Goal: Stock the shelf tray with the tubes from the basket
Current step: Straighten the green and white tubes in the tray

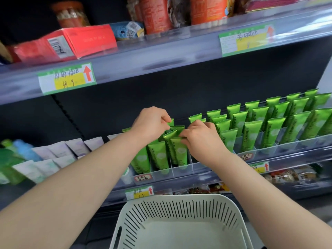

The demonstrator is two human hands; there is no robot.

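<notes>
While both hands work at the middle of the frame, the green tubes [177, 151] stand cap-down in the clear, divided shelf tray [197, 166], which runs from the centre out to the right edge. Those under the hands lean at mixed angles, their crimped ends crossing, so they are in the tray but not yet squared up.

The left hand [149, 123] has its grip pinched together on the crimped top of a tube further back. The right hand [201, 139] pinches the top of a front tube in the same way. Neither hand carries a loose tube. This looks like straightening or seating rather than fetching.

To the right, the tray's rows stand several deep and fairly even, which suggests most of the stocking is finished. Whether a slot is free beneath the right wrist cannot be told, since the arm hides it.

At the bottom centre, the slotted white basket [179, 209] shows only its pale floor in the part in view, with no tube on it. Its near side is cut off by the frame's edge. On that showing the task is close to its end: settle this leaning cluster and check the basket's hidden part.

Pale tubes [59, 150] fill the shelf at the left. A price label [139, 192] hangs below the tray, and a red box [71, 42] lies on the upper shelf [161, 56].
</notes>
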